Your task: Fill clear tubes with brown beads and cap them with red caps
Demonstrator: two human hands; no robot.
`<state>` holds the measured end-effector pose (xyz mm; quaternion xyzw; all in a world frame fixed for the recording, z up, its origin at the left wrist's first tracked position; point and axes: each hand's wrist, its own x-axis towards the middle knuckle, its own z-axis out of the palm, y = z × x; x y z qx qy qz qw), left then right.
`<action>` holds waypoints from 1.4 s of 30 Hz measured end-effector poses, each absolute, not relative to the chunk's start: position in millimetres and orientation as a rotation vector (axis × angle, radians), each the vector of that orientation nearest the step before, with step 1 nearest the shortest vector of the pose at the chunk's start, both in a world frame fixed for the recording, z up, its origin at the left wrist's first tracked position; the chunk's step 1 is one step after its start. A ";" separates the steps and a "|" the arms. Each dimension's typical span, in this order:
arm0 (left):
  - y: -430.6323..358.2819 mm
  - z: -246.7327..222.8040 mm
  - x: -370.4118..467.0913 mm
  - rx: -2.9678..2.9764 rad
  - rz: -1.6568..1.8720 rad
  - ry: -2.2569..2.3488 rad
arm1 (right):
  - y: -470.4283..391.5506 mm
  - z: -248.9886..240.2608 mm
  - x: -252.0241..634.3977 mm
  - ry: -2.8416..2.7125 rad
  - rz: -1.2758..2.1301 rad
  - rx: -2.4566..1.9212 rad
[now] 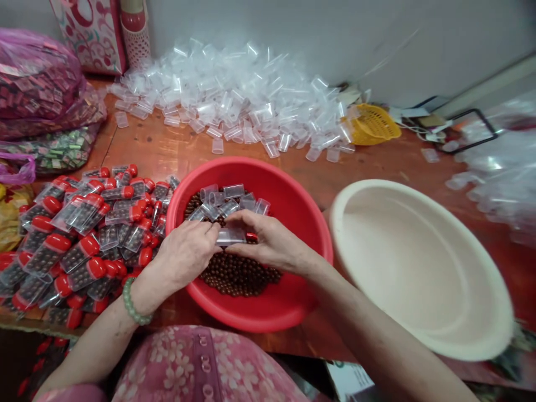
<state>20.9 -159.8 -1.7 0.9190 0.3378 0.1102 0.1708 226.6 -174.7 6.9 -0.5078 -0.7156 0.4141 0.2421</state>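
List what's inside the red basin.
Brown beads with clear tubes on top. The left hand and right hand hide some; what lies under the beads is covered.

a plain grey wall [439, 67] rises behind a reddish-brown wooden table [142, 145], its surface faintly glossy.

— What is worn?
— A pink blouse [238, 363] with pale flowers. A darker strip [205, 352] carries ring-like fastenings [205, 364].
— And on the left arm [100, 349]?
— There is a pink sleeve [75, 393], and around the wrist, a bracelet [128, 303] of round green beads.
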 end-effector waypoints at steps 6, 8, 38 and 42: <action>-150.1 1.2 24.5 1.887 0.557 0.931 | -178.2 4.1 224.5 -1.199 1.308 -1.301; -143.0 -0.1 29.6 1.629 0.559 0.885 | -175.2 2.2 216.1 -1.050 1.240 -1.270; -140.1 -33.5 81.4 2.553 -0.562 1.127 | -197.7 -42.1 195.8 -3.153 0.179 -1.912; -134.0 -57.7 77.8 2.461 -0.423 0.938 | -206.9 -46.1 196.7 -3.247 0.308 -1.640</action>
